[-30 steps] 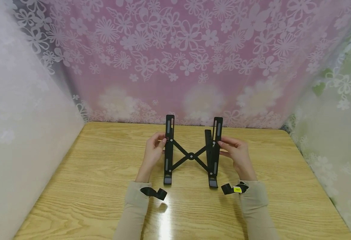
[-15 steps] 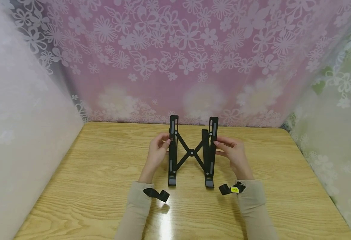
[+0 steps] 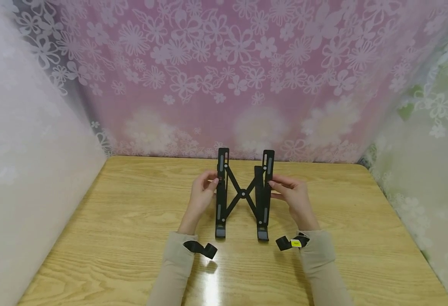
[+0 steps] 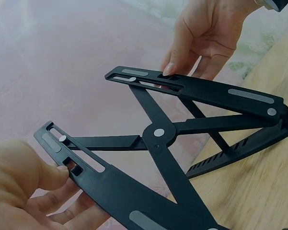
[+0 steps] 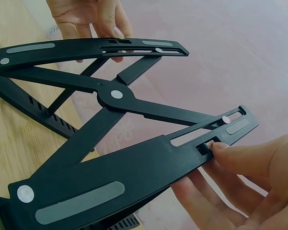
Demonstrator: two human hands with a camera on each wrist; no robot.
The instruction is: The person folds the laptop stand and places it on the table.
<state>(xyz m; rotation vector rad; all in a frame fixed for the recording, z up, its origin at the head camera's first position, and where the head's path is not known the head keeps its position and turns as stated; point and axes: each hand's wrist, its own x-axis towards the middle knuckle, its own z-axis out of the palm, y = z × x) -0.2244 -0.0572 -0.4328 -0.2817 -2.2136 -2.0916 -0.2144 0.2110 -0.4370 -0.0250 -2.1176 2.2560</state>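
Black folding stand point(image 3: 243, 194) is over the middle of my desk point(image 3: 132, 212); my left hand point(image 3: 201, 194) has the left rail point(image 3: 221, 191) pinched near its far end, thumb at the edge of the little cutout point(image 4: 73, 166) and fingers curled underneath; my right hand point(image 3: 297, 197) has basically the same grip on the right rail point(image 3: 268, 195), so neither hand's wide open; crossbars point(image 3: 234, 179) make an X between the rails, round pivot point(image 4: 159, 133) dead centre; far ends point at the pink floral curtain point(image 3: 227, 85); can't tell how hard I'm squeezing tbh.
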